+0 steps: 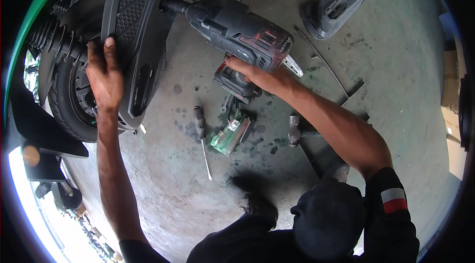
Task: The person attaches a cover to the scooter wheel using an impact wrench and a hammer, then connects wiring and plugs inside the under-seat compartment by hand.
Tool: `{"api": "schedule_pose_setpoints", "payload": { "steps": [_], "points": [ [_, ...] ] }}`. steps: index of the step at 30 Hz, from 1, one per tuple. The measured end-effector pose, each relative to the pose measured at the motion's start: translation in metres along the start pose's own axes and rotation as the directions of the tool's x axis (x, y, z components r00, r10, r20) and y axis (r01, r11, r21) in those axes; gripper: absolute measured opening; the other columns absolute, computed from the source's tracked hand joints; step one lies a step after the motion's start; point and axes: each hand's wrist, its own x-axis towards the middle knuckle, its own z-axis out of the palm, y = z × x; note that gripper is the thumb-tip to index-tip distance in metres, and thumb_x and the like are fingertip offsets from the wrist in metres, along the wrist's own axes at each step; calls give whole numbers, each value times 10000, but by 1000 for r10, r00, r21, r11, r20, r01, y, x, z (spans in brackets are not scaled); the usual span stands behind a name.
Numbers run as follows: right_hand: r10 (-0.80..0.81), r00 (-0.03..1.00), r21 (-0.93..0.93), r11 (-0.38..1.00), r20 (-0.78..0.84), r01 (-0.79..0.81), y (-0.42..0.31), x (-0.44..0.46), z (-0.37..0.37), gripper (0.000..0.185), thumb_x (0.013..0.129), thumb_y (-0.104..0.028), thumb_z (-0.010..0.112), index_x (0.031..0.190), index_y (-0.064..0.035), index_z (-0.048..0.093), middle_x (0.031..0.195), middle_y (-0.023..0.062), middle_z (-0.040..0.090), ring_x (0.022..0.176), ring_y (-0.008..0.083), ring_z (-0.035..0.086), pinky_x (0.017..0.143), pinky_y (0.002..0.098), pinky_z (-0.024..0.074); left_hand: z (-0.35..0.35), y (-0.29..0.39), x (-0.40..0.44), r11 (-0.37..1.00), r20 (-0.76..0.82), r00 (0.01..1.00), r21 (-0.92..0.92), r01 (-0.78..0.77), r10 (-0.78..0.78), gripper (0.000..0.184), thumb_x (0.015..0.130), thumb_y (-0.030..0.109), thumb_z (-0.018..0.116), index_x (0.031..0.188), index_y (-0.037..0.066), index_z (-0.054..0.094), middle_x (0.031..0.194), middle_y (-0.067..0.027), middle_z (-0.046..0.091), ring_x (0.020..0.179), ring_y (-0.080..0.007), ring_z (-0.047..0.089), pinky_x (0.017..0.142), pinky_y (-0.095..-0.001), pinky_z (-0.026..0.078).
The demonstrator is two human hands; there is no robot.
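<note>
My right hand (247, 71) is wrapped around the handle of a black cordless impact wrench (237, 27). The wrench's socket tip (173, 5) meets the edge of a black plastic side cover (132, 30) on a scooter; the fastener there is hidden. My left hand (105, 75) rests against the same cover, fingers stretched out and a little apart. Behind that hand are the scooter's rear wheel (64, 94) and a coil-spring shock absorber (57, 37).
On the concrete floor lie a screwdriver (200, 129), a green plastic packet (231, 136), a hammer (294, 131) and a long T-handle bar (324, 60). A loose black plastic cover (334, 8) sits at the far right. Cardboard boxes (450, 84) stand along the right edge.
</note>
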Motion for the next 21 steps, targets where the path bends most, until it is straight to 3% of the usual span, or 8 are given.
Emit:
{"api": "schedule_pose_setpoints", "payload": {
  "steps": [1,2,7,8,10,11,19,21],
  "points": [
    [-9,1000,12,1000,-6,9,2,0,0,416,818,-277,709,1135,-33,595,1090,101,637,973,234,613,858,385,496,-2,4,1,999,46,998,-12,42,-41,676,1003,445,507,1286,-168,464,1102,-362,623,1092,-410,628,922,-408,461],
    [0,1000,0,1000,-5,0,2,1,-1,430,815,-282,709,1143,-29,590,1093,102,634,974,231,610,862,383,496,-2,6,1,999,49,998,-14,37,-36,676,1003,445,507,1286,-168,464,1102,-362,623,1092,-410,628,922,-408,461],
    [17,999,41,999,-37,-15,-13,-3,-5,485,806,-289,706,1178,-13,564,1106,116,620,978,231,601,867,377,501,1,8,-1,998,52,999,-67,-14,17,624,1011,404,514,1276,-160,480,1101,-318,643,1053,-333,629,933,-399,454],
    [50,999,61,997,17,-51,-18,-2,-8,477,806,-287,702,1170,-10,565,1085,114,623,965,226,601,852,377,503,5,3,-2,997,54,998,-69,-20,24,624,1011,404,514,1276,-160,480,1101,-318,643,1053,-333,629,933,-399,454],
    [86,994,81,993,65,-91,-17,-1,-10,469,806,-285,698,1161,-8,566,1064,111,625,952,220,601,838,376,505,12,-6,-5,993,-38,999,-120,-20,15,703,1001,451,513,1341,-160,434,1305,-310,543,1250,-331,512,1080,-359,348],
    [42,998,63,997,43,-45,-13,2,-8,445,811,-278,693,1148,-13,575,1044,107,629,942,218,604,830,377,506,8,1,-6,983,36,999,-177,45,-39,767,993,457,523,1388,-177,352,1439,-336,406,1391,-360,367,1158,-372,251],
    [-86,996,51,995,15,85,3,9,-7,309,817,-225,675,1037,-17,611,940,79,639,839,213,602,758,379,510,5,5,-4,988,97,995,-148,53,-39,718,996,430,537,1339,-188,410,1351,-314,504,1292,-332,471,1104,-363,316],
    [-264,962,-67,963,-64,260,8,13,-4,273,811,-214,674,988,-14,611,873,60,624,789,189,585,718,367,502,7,4,-5,991,67,998,-132,23,-15,697,997,423,539,1321,-184,432,1314,-305,537,1249,-320,506,1082,-360,338]
  ]
}}
